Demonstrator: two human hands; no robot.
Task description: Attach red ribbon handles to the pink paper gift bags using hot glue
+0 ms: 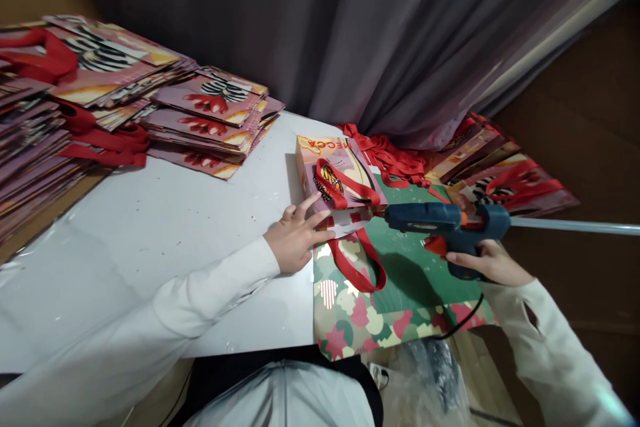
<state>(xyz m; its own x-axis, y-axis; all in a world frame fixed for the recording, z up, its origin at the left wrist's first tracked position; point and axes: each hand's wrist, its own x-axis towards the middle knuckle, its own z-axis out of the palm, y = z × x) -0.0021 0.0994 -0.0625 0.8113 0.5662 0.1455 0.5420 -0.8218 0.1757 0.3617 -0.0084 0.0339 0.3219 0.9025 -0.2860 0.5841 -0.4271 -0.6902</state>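
A right hand (503, 264) grips a blue glue gun (425, 217), its nozzle (380, 211) at the near edge of a MECCA paper bag (353, 167) on the white counter (200, 227); the left hand (295, 239), fingers spread, touches it.

From my remote station I find passage over the white tabletop (200, 217) between the left sleeve (210, 297) and the stacked bags (223, 112). Obstructions: curtain (280, 27) behind, ribbon heap (393, 157) beside the small bag (356, 163), glue gun (425, 217) blocking its right-hand approach.
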